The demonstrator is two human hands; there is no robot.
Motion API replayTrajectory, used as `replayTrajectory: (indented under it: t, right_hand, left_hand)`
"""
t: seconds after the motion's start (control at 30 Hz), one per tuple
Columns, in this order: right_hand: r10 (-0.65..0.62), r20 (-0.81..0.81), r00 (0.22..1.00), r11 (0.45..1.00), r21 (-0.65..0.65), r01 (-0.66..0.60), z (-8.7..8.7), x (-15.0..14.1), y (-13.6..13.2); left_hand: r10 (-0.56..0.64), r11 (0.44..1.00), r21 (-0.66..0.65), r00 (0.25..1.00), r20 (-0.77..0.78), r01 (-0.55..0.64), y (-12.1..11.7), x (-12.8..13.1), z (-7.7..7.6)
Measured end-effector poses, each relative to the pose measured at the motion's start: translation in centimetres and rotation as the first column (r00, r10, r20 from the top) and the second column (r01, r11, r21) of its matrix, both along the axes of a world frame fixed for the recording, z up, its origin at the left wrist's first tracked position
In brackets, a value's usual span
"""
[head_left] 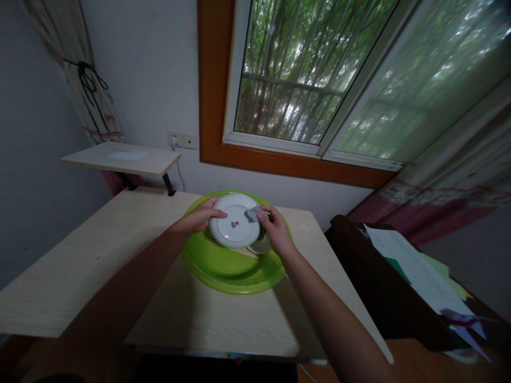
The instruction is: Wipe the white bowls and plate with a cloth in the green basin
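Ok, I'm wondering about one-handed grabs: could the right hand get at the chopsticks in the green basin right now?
Probably not without letting go first: the right hand pinches a grey cloth at the plate's edge, and the plate hides part of the chopsticks in this view.

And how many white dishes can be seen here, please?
2: a plate in the left hand, and a bowl-like dish partly hidden behind it. More could be hidden.
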State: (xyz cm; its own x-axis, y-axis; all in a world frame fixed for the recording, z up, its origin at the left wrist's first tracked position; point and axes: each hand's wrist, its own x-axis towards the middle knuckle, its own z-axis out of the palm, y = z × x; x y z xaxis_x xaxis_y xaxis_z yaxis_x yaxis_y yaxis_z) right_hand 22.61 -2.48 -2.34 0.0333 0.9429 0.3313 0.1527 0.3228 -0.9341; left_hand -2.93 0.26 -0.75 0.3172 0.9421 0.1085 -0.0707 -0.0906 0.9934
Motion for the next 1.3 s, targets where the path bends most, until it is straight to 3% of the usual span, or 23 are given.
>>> replayTrajectory:
  t: [0.1, 0.2, 0.6, 1.3]
  right_hand:
    - [-0.019, -0.027, 0.999, 0.999, -0.031, 0.018, 0.21, -0.07, -0.16]
    - [0.004, 0.015, 1.000, 1.000, -0.008, -0.004, 0.59, -0.23, -0.53]
    - [0.133, 0.148, 0.980, 0.988, 0.053, -0.142, 0.34, -0.31, -0.67]
    - [0.173, 0.260, 0.950, 0.964, 0.151, -0.217, 0.42, -0.78, -0.86]
  left_hand:
    - [-0.098, 0.995, -0.013, 0.993, -0.059, 0.098, 0.16, 0.06, -0.61]
    - [-0.158, 0.981, 0.081, 0.973, -0.171, 0.174, 0.12, 0.02, -0.67]
    - [-0.133, 0.969, 0.140, 0.903, -0.408, 0.206, -0.61, 0.26, 0.23]
    - [-0.150, 0.939, 0.214, 0.880, -0.450, 0.270, -0.13, 0.41, -0.63]
